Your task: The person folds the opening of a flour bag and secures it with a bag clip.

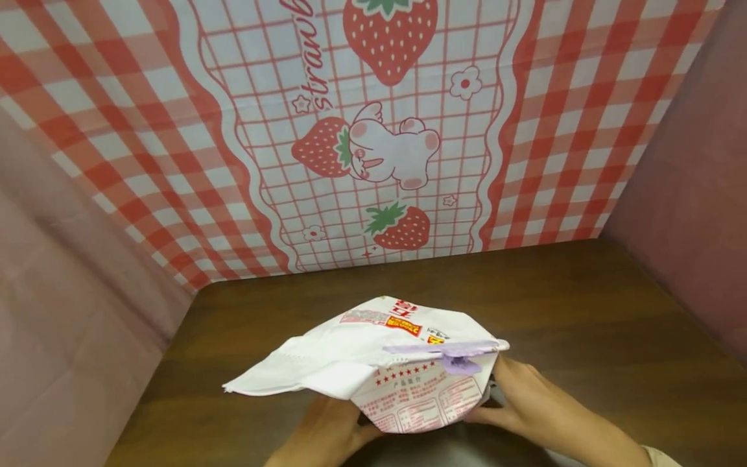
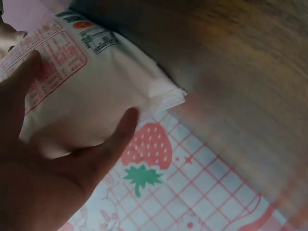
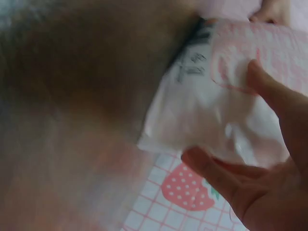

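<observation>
Both hands hold up a white packaging bag [image 1: 408,331] printed with red text, red stars and a yellow-red label. A light purple strip [image 1: 461,362] with a white end runs along the fold near its top, at the right. My left hand [image 1: 323,428] grips the bag's left side, mostly hidden under the white flap in the head view. On the opposite side, my right hand [image 1: 525,399] grips it between thumb and fingers. The thumbs lie against the printed face in both wrist views, with the fingers round the side edges of the bag [image 2: 91,106].
Beneath the bag is a dark brown wooden table [image 1: 257,324]. A red-and-white checked cloth [image 1: 373,162] with strawberries hangs behind it. Pink curtains [image 1: 70,259] stand at the sides. Something grey and shiny [image 1: 455,451] shows below the bag at the front edge.
</observation>
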### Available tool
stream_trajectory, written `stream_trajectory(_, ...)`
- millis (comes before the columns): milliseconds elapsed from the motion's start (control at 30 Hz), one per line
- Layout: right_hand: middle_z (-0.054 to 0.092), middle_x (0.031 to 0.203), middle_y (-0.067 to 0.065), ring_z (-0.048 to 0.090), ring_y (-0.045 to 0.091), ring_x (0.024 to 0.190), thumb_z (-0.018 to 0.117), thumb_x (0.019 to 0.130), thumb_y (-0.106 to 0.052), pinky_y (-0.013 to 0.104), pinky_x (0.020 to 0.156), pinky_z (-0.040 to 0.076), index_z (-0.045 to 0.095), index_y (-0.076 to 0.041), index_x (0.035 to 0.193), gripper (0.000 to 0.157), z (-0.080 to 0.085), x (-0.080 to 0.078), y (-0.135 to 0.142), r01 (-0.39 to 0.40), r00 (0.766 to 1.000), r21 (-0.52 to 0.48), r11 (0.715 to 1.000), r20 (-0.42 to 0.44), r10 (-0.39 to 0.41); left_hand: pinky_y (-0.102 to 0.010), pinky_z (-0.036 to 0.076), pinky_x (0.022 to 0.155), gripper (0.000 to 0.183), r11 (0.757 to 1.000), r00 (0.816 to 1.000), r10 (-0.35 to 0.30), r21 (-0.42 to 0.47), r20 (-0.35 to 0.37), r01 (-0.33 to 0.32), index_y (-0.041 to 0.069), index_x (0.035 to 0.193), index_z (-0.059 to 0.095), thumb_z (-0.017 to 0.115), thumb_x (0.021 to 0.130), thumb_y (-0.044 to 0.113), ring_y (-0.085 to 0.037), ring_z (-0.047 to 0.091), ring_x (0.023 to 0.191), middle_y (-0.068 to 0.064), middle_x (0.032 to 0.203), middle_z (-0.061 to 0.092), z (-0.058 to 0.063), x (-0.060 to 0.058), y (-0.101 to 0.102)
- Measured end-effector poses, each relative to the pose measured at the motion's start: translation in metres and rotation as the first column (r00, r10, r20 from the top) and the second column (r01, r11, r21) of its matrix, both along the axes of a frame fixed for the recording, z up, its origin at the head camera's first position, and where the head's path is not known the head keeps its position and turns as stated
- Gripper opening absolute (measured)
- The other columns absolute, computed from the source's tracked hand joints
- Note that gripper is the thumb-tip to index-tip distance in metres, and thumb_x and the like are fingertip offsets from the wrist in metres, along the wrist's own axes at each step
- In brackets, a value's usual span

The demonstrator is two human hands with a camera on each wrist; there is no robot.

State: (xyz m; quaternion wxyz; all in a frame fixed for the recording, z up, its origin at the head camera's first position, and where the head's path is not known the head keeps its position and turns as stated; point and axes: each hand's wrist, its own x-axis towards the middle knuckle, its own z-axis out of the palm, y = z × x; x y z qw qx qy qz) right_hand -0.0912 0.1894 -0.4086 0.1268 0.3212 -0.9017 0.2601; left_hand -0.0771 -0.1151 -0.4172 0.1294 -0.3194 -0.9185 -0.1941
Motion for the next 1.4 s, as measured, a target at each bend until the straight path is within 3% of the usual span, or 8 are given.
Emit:
stream_trajectory(167, 0.050, 0.121, -0.010, 0.057, 0.007, 0.094, 0.064, 0.064, -0.063, 0.030, 0.073, 0.051, 0.031, -0.023, 0.136, 0.088, -0.006, -0.004, -0.006, 0.049, 0.997, 0.001, 0.999, -0.058, -0.048, -0.026, 0.045, 0.080, 0.054, 0.999, 0.999, 0.024, 0.036, -0.040, -0.022, 0.025, 0.119, 0.046, 0.059, 0.076, 0.055, -0.004, 0.048, 0.102, 0.013, 0.114, 0.050, -0.001, -0.006, -0.001)
stream_trajectory(300, 0.051, 0.120, -0.008, 0.059, 0.009, 0.090, 0.063, 0.063, -0.063, 0.030, 0.070, 0.051, 0.031, -0.023, 0.136, 0.089, -0.008, -0.007, -0.007, 0.069, 0.996, -0.012, 0.998, -0.048, -0.070, -0.025, 0.046, 0.076, 0.055, 0.998, 0.997, 0.051, 0.044, -0.050, -0.048, 0.022, 0.118, 0.047, 0.061, 0.075, 0.054, -0.004, 0.049, 0.098, 0.012, 0.111, 0.052, 0.001, -0.008, 0.000)
stream_trajectory(400, 0.053, 0.119, -0.006, 0.060, 0.010, 0.088, 0.061, 0.063, -0.066, 0.030, 0.070, 0.052, 0.032, -0.023, 0.135, 0.089, -0.011, -0.005, -0.007, 0.089, 0.995, -0.005, 0.996, -0.035, -0.089, -0.026, 0.045, 0.082, 0.055, 0.998, 0.997, 0.025, 0.051, -0.067, -0.022, 0.022, 0.120, 0.047, 0.067, 0.074, 0.046, -0.005, 0.047, 0.103, 0.011, 0.115, 0.052, 0.001, -0.010, 0.002)
stream_trajectory(633, 0.054, 0.118, -0.005, 0.059, 0.009, 0.088, 0.062, 0.060, -0.067, 0.029, 0.069, 0.051, 0.036, -0.019, 0.133, 0.091, -0.013, -0.014, -0.008, 0.105, 0.993, -0.011, 0.994, -0.048, -0.105, -0.027, 0.039, 0.092, 0.064, 1.000, 0.977, 0.000, -0.017, -0.212, -0.004, 0.016, 0.123, 0.046, 0.073, 0.069, 0.037, -0.008, 0.043, 0.112, 0.006, 0.122, 0.049, 0.005, -0.019, 0.005)
stream_trajectory(900, 0.052, 0.122, -0.002, 0.058, 0.011, 0.092, 0.068, 0.060, -0.060, 0.032, 0.072, 0.051, 0.025, -0.020, 0.139, 0.098, -0.012, -0.029, -0.008, 0.066, 0.997, -0.029, 0.997, -0.025, -0.067, -0.029, 0.041, 0.089, 0.064, 0.999, 0.989, 0.027, 0.050, -0.149, -0.019, 0.023, 0.121, 0.047, 0.072, 0.067, 0.047, -0.006, 0.044, 0.110, 0.010, 0.119, 0.050, 0.006, -0.037, 0.006)
stream_trajectory(1033, 0.058, 0.112, -0.002, 0.061, 0.015, 0.086, 0.065, 0.060, -0.064, 0.033, 0.068, 0.051, 0.029, -0.020, 0.137, 0.096, -0.012, -0.034, -0.008, 0.093, 0.995, -0.011, 0.996, -0.039, -0.094, -0.031, 0.041, 0.090, 0.069, 0.998, 0.987, -0.009, 0.065, -0.158, 0.019, 0.021, 0.125, 0.045, 0.069, 0.068, 0.052, -0.008, 0.043, 0.112, 0.008, 0.121, 0.049, 0.007, -0.043, 0.007)
stream_trajectory(1233, 0.063, 0.097, -0.003, 0.062, 0.014, 0.081, 0.065, 0.058, -0.066, 0.032, 0.065, 0.051, 0.031, -0.017, 0.134, 0.096, -0.010, -0.042, -0.009, 0.101, 0.994, -0.014, 0.995, -0.032, -0.102, -0.032, 0.040, 0.092, 0.072, 0.996, 0.988, -0.013, 0.080, -0.156, 0.026, 0.022, 0.126, 0.043, 0.069, 0.067, 0.054, -0.008, 0.043, 0.113, 0.008, 0.122, 0.048, 0.009, -0.050, 0.005)
stream_trajectory(1400, 0.057, 0.115, -0.001, 0.060, 0.014, 0.088, 0.068, 0.056, -0.064, 0.034, 0.071, 0.050, 0.027, -0.020, 0.137, 0.101, -0.011, -0.048, -0.010, 0.090, 0.996, -0.030, 0.996, 0.000, -0.090, -0.029, 0.041, 0.090, 0.069, 0.996, 0.987, -0.013, 0.084, -0.158, 0.027, 0.025, 0.124, 0.046, 0.070, 0.066, 0.054, -0.006, 0.045, 0.110, 0.011, 0.120, 0.050, 0.008, -0.053, 0.004)
